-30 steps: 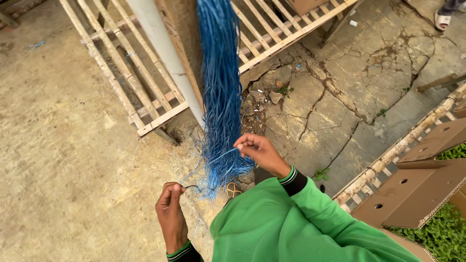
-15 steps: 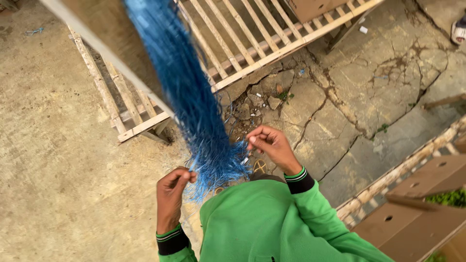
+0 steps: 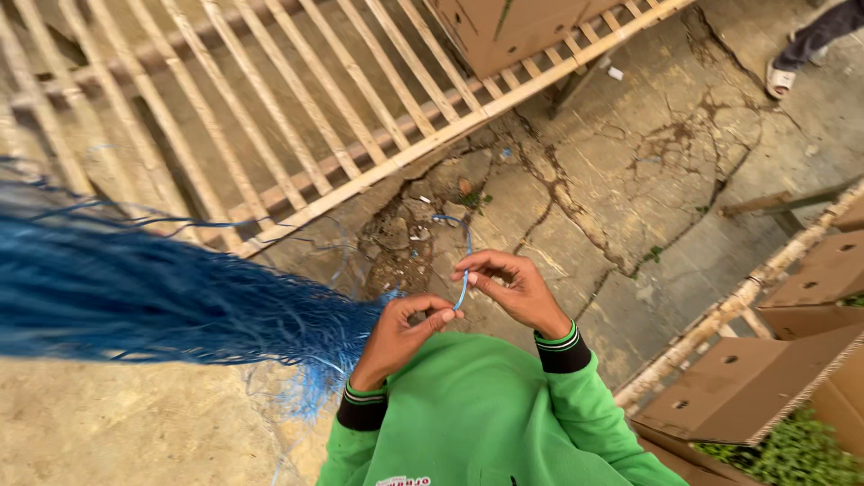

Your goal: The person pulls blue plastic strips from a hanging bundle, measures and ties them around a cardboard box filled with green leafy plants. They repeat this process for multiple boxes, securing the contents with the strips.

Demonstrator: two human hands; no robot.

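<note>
Blue strand (image 3: 464, 286) pinched between right hand (image 3: 508, 290) and left hand (image 3: 401, 329) at chest height; one blue fibre bundle (image 3: 153, 292) left, one slatted wooden frame (image 3: 297, 117) ahead, three cardboard boxes (image 3: 747, 387) right

Single head cam, looks steeply down over green-sleeved chest at close hands, cracked concrete floor (image 3: 648, 180) and wooden slat frame (image 3: 297, 117) beyond

Both hands (image 3: 468, 301) pinch blue strand (image 3: 463, 290); blue bundle (image 3: 162, 297) left.
</note>
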